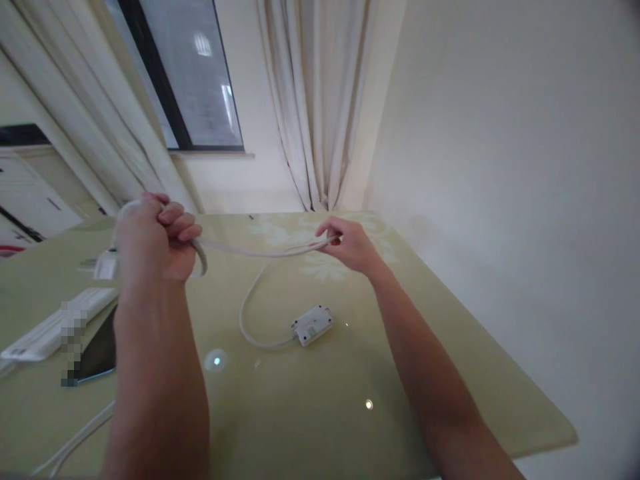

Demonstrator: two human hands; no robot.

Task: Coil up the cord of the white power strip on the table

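My left hand (153, 241) is closed in a fist around a loop of white cable (250, 252), held above the table. My right hand (349, 245) pinches the same cable farther along, so a stretch of it runs taut between the two hands. From the right hand the cable drops in a curve onto the table and ends at a small white power adapter (312, 325) lying flat near the middle.
The glossy pale green table (450, 373) reaches the white wall on the right. At the left lie a white plug (106, 265), a white power strip (55, 325) and a dark tablet (97, 353). Another white cord (75, 441) crosses the near left. Curtains and a window stand behind.
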